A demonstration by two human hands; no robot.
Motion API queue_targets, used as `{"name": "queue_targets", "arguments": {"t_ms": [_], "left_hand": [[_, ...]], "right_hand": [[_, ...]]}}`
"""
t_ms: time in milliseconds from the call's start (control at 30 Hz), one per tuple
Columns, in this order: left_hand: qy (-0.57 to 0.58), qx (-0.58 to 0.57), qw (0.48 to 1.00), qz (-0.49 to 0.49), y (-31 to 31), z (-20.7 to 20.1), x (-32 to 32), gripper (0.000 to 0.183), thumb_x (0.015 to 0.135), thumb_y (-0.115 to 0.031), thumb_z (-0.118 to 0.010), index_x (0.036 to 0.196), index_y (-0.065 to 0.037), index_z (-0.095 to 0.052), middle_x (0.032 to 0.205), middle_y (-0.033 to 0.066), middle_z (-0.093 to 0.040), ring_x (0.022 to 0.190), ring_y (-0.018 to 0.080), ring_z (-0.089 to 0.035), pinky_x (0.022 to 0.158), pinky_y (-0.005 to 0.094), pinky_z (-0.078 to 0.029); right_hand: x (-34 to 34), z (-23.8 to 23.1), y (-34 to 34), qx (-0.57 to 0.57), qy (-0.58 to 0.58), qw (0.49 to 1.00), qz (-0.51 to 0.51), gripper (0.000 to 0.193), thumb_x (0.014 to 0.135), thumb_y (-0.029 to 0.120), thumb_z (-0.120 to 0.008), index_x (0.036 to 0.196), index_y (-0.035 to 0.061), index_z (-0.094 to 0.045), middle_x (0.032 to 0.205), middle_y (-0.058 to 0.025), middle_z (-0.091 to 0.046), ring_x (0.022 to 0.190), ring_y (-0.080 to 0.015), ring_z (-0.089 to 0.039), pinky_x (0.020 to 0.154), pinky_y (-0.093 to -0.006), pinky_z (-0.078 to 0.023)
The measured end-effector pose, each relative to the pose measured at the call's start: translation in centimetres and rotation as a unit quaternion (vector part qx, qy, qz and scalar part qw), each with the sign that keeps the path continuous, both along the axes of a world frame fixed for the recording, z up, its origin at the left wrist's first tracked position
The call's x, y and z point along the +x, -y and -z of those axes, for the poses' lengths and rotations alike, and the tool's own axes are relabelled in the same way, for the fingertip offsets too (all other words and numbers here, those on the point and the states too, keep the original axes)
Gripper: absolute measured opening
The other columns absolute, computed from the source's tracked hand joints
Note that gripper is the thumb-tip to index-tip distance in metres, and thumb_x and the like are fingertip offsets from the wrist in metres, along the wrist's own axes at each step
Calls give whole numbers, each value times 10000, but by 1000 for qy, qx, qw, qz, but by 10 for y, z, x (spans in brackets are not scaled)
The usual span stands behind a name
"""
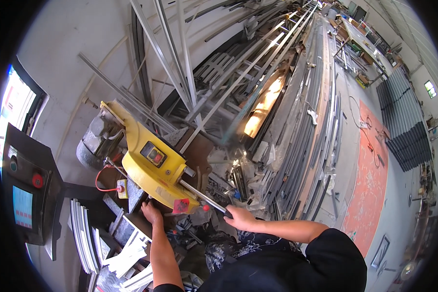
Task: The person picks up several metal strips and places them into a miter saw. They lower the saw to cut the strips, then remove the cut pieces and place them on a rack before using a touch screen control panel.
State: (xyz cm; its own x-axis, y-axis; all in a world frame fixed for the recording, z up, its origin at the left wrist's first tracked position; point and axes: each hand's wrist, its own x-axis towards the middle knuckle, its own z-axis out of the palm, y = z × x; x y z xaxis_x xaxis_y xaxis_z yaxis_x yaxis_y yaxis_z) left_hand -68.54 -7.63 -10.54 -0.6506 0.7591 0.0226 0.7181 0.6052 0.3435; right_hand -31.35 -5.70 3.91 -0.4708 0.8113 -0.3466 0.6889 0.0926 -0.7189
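Fingers (231, 220) of the R hand (241, 219) are curled round the black grip (228, 212) on the end of a metal lever (202, 195), w/ the forearm coming in from approx. 3 o'clock of that hand. Lever runs out toward 4 o'clock from a yellow cut-off saw (143, 176), which sits ahead & to the worker's left, approx. 10 o'clock of the R hand. L hand (152, 213) is at the saw's 6 o'clock, fingers bent forward just beside the guard's lower edge; can't tell what, if anything, they pinch. Clock centred on the saw from here, 12 = straight ahead of the worker: grey motor (93, 141) at 10, switch panel (154, 154) w/ a red btn on the head itself, red tag (181, 205) near 5. Black control box (39, 181) w/ a lit screen (22, 207) stands at approx. 8, light-coloured profiles (84, 236) stacked between 7 & 8. Tall metal profiles (161, 48) lean on the wall at 12; long grey bars (304, 165) lie in a big pile at 3. Further out, also approx. 3, there's a dark ribbed stack (405, 121), w/ a worn red floor patch (367, 194) on the near side.
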Motion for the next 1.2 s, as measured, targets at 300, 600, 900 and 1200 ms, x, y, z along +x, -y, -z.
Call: {"name": "queue_targets", "arguments": {"t_ms": [300, 600, 900, 1200], "left_hand": [[-25, 22, 999, 20, 5, -5, 3, 201, 801, -54, -492, 945, -42, -632, 972, 143, -528, 952, 341, -509, 780, 417, -454], [-107, -10, 994, -30, 0, -3, 1, 103, 807, -99, -503, 866, -101, -588, 819, 100, -564, 825, 278, -569, 681, 410, -471], [-63, 44, 984, -163, -3, 3, 20, 81, 765, -133, -543, 794, -123, -618, 845, 90, -547, 855, 273, -543, 688, 404, -455], [175, 77, 981, 12, 104, -102, 139, 99, 749, -53, -520, 843, -36, -495, 801, 152, -545, 803, 341, -563, 693, 438, -451]], "right_hand": [[-7, 0, -5, -8, 26, 1000, 1, 296, 814, 286, -605, 898, 36, -469, 721, -200, -587, 702, -405, -581, 617, -489, -444], [-64, -213, -48, 237, 45, 929, -280, 537, 804, 343, -621, 1198, 1, -497, 977, -203, -597, 889, -338, -590, 764, -404, -486], [-174, -346, -129, 205, -77, 847, -484, 350, 773, 258, -648, 999, -9, -627, 915, -167, -635, 824, -309, -613, 765, -358, -482], [-185, -359, -109, 102, -87, 895, -426, 437, 799, 329, -542, 1013, -53, -561, 944, -140, -544, 771, -197, -562, 734, -295, -433]]}}
